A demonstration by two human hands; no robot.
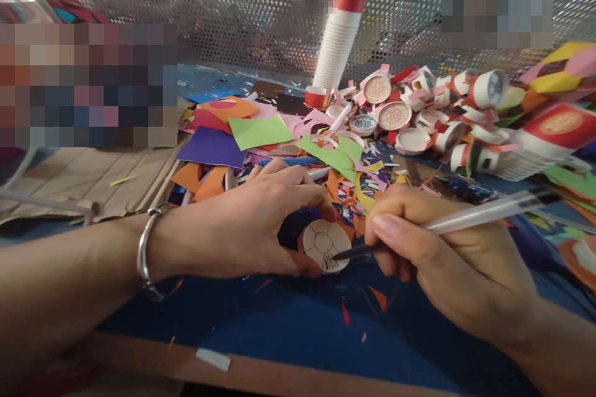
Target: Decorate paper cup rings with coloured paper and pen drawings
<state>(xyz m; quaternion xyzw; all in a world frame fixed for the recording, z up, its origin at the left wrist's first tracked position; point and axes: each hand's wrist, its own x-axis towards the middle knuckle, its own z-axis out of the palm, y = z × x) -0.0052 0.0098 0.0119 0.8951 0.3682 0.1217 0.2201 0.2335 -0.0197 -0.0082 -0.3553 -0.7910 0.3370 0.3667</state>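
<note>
Just beyond the disc (325, 245), a litter of coloured paper scraps (261, 133). Farther beyond and to its right, a heap of cut cup bottoms (419, 120), and behind those a leaning cup stack (342, 30). Below the disc, blue mat (288, 322).

Left hand (242, 223) palm down, left of the disc, pinching its rim between thumb and forefinger, thumb hiding the lower left edge. Right hand (447, 260) right of the disc, fingers closed round a pen (470, 217).

Pen's long axis slanting from upper right down to the left, tip on the disc's drawn face, which is turned toward the camera.
</note>
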